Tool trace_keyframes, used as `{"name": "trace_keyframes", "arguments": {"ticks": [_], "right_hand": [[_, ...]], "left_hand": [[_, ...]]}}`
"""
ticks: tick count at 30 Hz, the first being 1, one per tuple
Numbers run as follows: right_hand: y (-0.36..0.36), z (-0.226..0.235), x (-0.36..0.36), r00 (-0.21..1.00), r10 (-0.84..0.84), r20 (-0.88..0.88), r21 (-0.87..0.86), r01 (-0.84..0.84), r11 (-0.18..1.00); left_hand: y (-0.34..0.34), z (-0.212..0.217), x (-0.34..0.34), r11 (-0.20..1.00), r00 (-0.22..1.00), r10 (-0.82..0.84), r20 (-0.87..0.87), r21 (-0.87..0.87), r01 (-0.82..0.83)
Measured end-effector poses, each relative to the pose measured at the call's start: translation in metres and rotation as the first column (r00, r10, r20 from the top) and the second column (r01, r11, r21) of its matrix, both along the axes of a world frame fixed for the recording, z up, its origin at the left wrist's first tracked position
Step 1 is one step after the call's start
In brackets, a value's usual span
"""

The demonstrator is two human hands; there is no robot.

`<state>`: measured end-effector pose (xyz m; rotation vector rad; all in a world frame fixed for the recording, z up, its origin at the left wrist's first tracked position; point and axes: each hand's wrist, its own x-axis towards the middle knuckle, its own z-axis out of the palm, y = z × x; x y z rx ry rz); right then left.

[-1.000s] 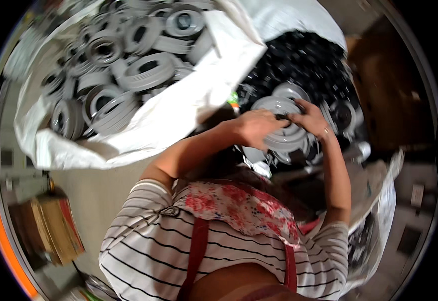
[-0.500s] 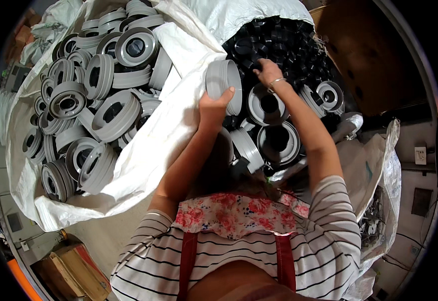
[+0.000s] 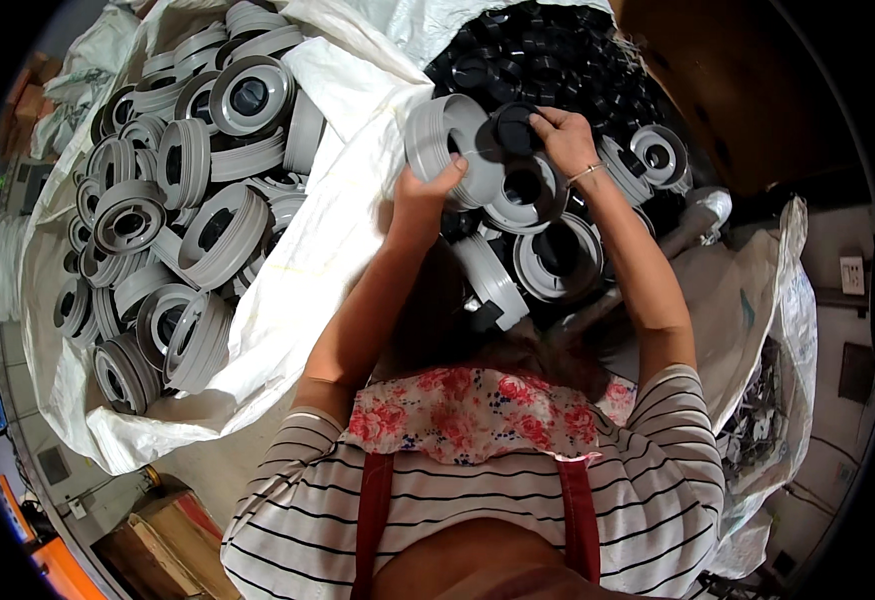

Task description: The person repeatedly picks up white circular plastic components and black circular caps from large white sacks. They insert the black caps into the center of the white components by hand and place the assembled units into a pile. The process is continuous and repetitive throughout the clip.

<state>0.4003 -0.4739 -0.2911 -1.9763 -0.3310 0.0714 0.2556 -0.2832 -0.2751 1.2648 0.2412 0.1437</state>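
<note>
A workshop floor crowded with big white woven sacks, one heaped with grey spools, one with black caps.

The left hand [image 3: 419,200] grips a grey plastic spool [image 3: 447,140] by its flange, held up over the gap between the sacks; the right hand [image 3: 563,140] pinches a round black cap [image 3: 513,128] against the spool's hub. If the cap goes on crooked it could pop off into the pile of black caps [image 3: 547,50] and be lost among them. More spools with caps [image 3: 557,250] lie just below the hands, and the sack of grey spools [image 3: 187,200] bulges close at the left, its white edge [image 3: 357,150] crowding the left forearm.
</note>
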Motion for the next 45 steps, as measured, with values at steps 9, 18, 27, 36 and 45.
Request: {"name": "trace_keyframes", "arguments": {"ticks": [9, 18, 27, 36, 45], "right_hand": [[-0.009, 0.056, -0.097, 0.944, 0.231, 0.236, -0.299, -0.155, 0.942], [-0.023, 0.07, -0.128, 0.76, 0.5, 0.414, -0.516, -0.257, 0.817], [-0.028, 0.067, -0.145, 0.802, 0.439, 0.405, -0.468, -0.23, 0.853], [-0.025, 0.068, -0.144, 0.87, 0.331, -0.365, -0.073, -0.381, 0.922], [-0.028, 0.045, -0.122, 0.986, 0.151, -0.065, -0.469, -0.164, 0.868]], "left_hand": [[-0.03, 0.022, -0.032, 0.95, 0.93, -0.289, 0.229, -0.052, 0.308], [-0.02, 0.038, -0.051, 0.921, 0.942, -0.334, -0.036, -0.224, 0.318], [-0.027, 0.046, -0.063, 0.885, 0.915, -0.4, -0.042, -0.275, 0.375], [-0.035, 0.039, -0.068, 0.962, 0.961, -0.271, 0.059, -0.003, 0.272], [0.007, 0.112, -0.066, 0.769, 0.918, 0.194, 0.347, 0.527, -0.362]]}}
